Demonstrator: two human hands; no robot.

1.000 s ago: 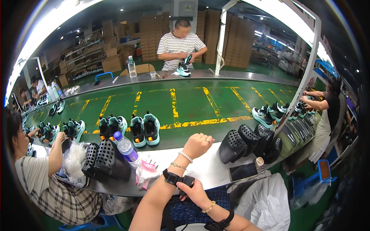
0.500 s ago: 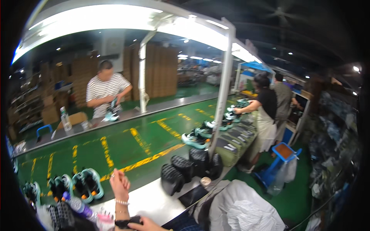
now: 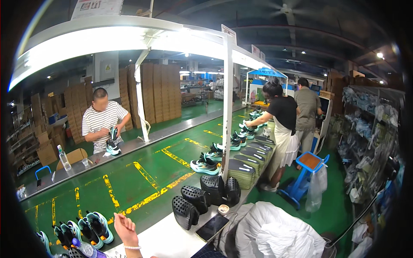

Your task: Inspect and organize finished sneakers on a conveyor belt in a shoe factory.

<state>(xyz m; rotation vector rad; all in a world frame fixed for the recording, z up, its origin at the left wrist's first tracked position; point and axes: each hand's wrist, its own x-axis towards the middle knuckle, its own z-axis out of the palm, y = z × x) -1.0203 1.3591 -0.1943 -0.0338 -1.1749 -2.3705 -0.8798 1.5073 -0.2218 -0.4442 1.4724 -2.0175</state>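
Observation:
My left hand (image 3: 126, 230), with a pale bead bracelet at its wrist, is raised over the near edge of the green conveyor belt (image 3: 142, 198). Its fingers are loosely bent and slightly apart, and I see nothing in them. To its left stand black and mint sneakers (image 3: 100, 227) in pairs on the belt. A clear bottle with a purple cap (image 3: 88, 249) lies tilted nearer to me. Of my right hand there is at most a sliver of skin at the lower edge; its fingers are out of sight.
Black clogs (image 3: 185, 213), a dark phone (image 3: 212, 226) and a small round container (image 3: 223, 209) lie on the white worktop (image 3: 165, 234). Green insole stacks (image 3: 241, 173) stand beyond. Two people stand at right, another opposite. White padded fabric (image 3: 275, 232) bulges at lower right.
The view has shifted and become sharper. My right hand, earlier at my left forearm, has dropped almost wholly out of the picture. My left hand now appears lower.

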